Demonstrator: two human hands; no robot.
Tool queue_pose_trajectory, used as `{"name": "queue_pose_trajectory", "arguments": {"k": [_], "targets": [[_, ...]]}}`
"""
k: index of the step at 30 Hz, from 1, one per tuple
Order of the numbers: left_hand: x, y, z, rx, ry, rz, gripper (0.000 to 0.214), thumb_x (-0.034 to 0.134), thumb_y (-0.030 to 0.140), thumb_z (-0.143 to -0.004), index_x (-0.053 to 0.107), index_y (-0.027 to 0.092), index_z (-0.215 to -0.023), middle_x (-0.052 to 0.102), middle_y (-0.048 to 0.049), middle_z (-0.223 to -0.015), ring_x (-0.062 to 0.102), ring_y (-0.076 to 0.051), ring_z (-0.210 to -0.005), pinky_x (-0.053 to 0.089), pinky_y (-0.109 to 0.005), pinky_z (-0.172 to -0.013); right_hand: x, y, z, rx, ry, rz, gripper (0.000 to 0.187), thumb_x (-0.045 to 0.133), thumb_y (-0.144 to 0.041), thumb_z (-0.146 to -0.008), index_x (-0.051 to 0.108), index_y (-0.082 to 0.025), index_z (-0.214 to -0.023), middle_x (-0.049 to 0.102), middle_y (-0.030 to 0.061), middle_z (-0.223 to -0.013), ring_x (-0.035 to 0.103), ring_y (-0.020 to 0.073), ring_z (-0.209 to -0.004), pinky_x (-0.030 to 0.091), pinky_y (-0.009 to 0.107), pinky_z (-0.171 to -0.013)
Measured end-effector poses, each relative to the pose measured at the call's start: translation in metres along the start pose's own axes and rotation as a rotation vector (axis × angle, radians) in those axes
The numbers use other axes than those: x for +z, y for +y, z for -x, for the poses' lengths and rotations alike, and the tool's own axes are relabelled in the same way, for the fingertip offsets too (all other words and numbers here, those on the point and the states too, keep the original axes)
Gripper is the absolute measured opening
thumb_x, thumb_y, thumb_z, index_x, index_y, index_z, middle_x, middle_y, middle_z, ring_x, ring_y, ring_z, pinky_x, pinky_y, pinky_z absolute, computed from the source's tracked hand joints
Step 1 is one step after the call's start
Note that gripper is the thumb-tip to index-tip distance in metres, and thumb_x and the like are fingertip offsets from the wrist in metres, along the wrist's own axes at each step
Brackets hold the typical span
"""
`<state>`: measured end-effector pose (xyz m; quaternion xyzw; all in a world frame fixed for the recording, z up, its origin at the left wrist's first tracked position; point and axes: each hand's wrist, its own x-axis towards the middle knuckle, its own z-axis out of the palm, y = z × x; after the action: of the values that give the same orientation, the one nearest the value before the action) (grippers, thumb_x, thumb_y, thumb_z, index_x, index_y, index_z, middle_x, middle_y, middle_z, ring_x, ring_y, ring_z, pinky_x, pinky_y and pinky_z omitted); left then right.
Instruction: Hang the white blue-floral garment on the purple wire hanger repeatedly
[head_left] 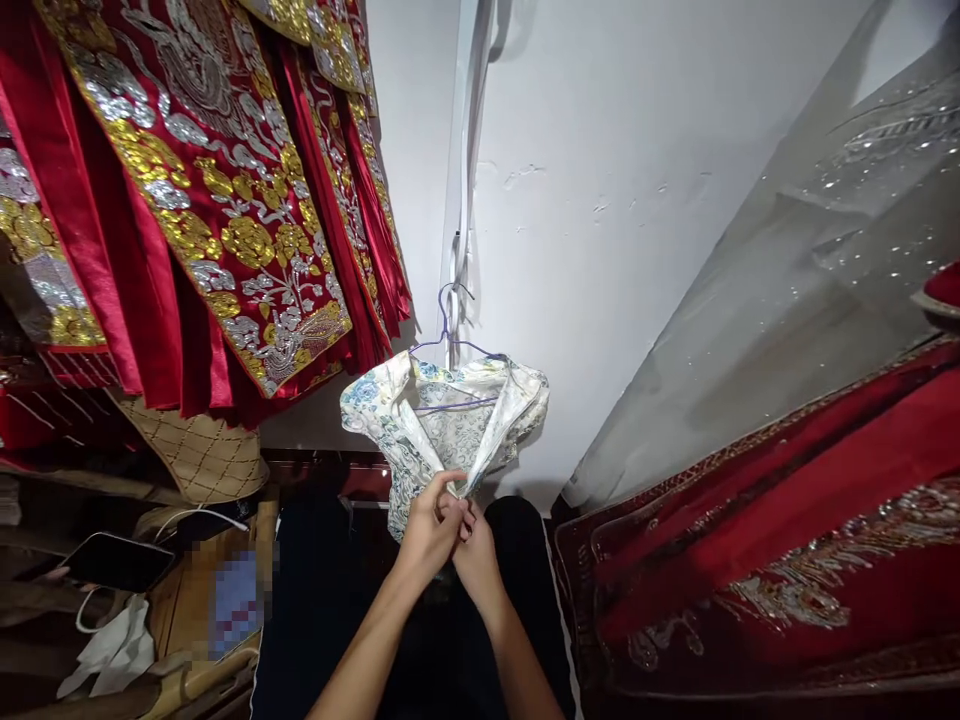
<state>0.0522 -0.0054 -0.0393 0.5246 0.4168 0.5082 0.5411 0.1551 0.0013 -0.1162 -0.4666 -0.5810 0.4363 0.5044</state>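
Note:
A white floral-patterned blouse (420,440) hangs by its shoulders on a thin purple hanger (445,325) against the wall. Its collar gapes in a deep V, with the hanger's lower bar showing inside. At the bottom of that V, my left hand (435,520) pinches the front edge of the blouse. My right hand (472,540) is closed on the cloth right beside it, and the fingers of both hands meet. Any fastener between the fingertips is hidden.
Red garments with gold and silver embroidery (247,230) hang at upper left. A plastic-covered red garment (750,520) is on the right. At lower left, a phone (120,562), white tissue (112,645) and cable lie on a bamboo seat (180,690). Behind stands a white wall (600,150).

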Motion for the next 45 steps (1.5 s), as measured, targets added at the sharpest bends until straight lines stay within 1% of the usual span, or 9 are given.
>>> {"name": "queue_pose_trajectory", "arguments": {"k": [4, 10, 15, 20, 26, 31, 38, 42, 45], "targets": [[0.008, 0.016, 0.003, -0.016, 0.046, 0.077, 0.038, 0.067, 0.042, -0.084, 0.051, 0.024, -0.114, 0.069, -0.0019, -0.073, 0.06, -0.013, -0.05, 0.043, -0.023, -0.049, 0.003, -0.015, -0.01, -0.001, 0.131, 0.114, 0.021, 0.057, -0.043, -0.082, 0.055, -0.025, -0.073, 0.061, 0.0037, -0.065, 0.059, 0.0247, -0.065, 0.049, 0.037, -0.063], [0.016, 0.054, -0.021, 0.052, 0.112, 0.283, 0.041, 0.074, 0.037, -0.078, 0.041, 0.024, -0.1, 0.07, -0.0003, -0.066, 0.058, -0.012, -0.044, 0.037, -0.018, -0.043, 0.007, -0.008, -0.006, -0.002, 0.174, 0.101, 0.028, 0.06, -0.046, -0.083, 0.061, -0.024, -0.1, 0.067, 0.0074, -0.083, 0.064, 0.0295, -0.078, 0.05, 0.039, -0.07], [0.014, 0.101, -0.051, 0.223, 0.114, 0.341, 0.04, 0.074, 0.032, -0.077, 0.04, 0.023, -0.096, 0.069, 0.0005, -0.065, 0.062, -0.011, -0.046, 0.039, -0.017, -0.043, 0.011, 0.016, -0.022, -0.058, 0.198, 0.123, 0.031, 0.057, -0.053, -0.085, 0.051, -0.024, -0.076, 0.051, -0.0004, -0.063, 0.049, 0.0199, -0.062, 0.043, 0.032, -0.062], [0.006, 0.143, -0.08, 0.357, 0.12, 0.354, 0.042, 0.076, 0.028, -0.074, 0.039, 0.023, -0.093, 0.068, 0.0029, -0.063, 0.065, -0.012, -0.048, 0.041, -0.016, -0.042, 0.018, 0.034, -0.028, -0.049, 0.189, 0.134, 0.041, 0.057, -0.053, -0.086, 0.036, -0.024, -0.065, 0.032, -0.0067, -0.057, 0.032, 0.0125, -0.055, 0.031, 0.026, -0.053], [-0.017, 0.184, -0.092, 0.549, 0.22, 0.305, 0.039, 0.076, 0.029, -0.075, 0.042, 0.023, -0.092, 0.069, 0.0025, -0.067, 0.065, -0.012, -0.049, 0.045, -0.018, -0.046, 0.023, 0.043, 0.004, 0.0, 0.14, 0.084, 0.039, 0.053, -0.052, -0.087, 0.035, -0.024, -0.066, 0.037, -0.0069, -0.055, 0.037, 0.0112, -0.05, 0.031, 0.023, -0.05], [-0.036, 0.16, -0.097, 0.611, 0.236, -0.142, 0.013, 0.059, 0.023, -0.086, 0.054, 0.023, -0.099, 0.07, -0.0008, -0.083, 0.067, -0.013, -0.064, 0.049, -0.024, -0.059, 0.008, 0.017, -0.009, 0.031, -0.026, 0.05, 0.037, 0.06, -0.047, -0.085, 0.038, -0.023, -0.067, 0.042, -0.007, -0.054, 0.043, 0.0111, -0.051, 0.032, 0.023, -0.052], [-0.051, 0.095, -0.125, 0.525, 0.219, -0.924, 0.024, 0.054, 0.021, -0.09, 0.065, 0.023, -0.111, 0.064, -0.0061, -0.093, 0.062, -0.021, -0.077, 0.047, -0.033, -0.073, 0.005, 0.014, 0.0, 0.197, -0.293, 0.0, 0.032, 0.067, -0.039, -0.08, 0.045, -0.021, -0.066, 0.052, -0.0049, -0.053, 0.057, 0.0136, -0.053, 0.038, 0.023, -0.054], [-0.056, 0.102, -0.116, 0.569, 0.205, -0.955, 0.022, 0.046, 0.03, -0.097, 0.066, 0.022, -0.099, 0.065, -0.0061, -0.089, 0.062, -0.022, -0.082, 0.045, -0.032, -0.072, 0.001, 0.007, 0.001, 0.256, -0.247, -0.113, 0.031, 0.069, -0.047, -0.079, 0.054, -0.019, -0.076, 0.059, -0.0023, -0.06, 0.055, 0.0128, -0.052, 0.038, 0.023, -0.052], [-0.053, 0.121, -0.099, 0.635, 0.148, -0.898, 0.021, 0.046, 0.031, -0.098, 0.065, 0.022, -0.099, 0.067, -0.0058, -0.096, 0.062, -0.021, -0.089, 0.046, -0.032, -0.079, -0.008, -0.034, -0.028, 0.184, -0.133, -0.169, 0.038, 0.064, -0.057, -0.083, 0.059, -0.019, -0.084, 0.063, 0.0, -0.066, 0.051, 0.0121, -0.053, 0.037, 0.023, -0.049]]}}
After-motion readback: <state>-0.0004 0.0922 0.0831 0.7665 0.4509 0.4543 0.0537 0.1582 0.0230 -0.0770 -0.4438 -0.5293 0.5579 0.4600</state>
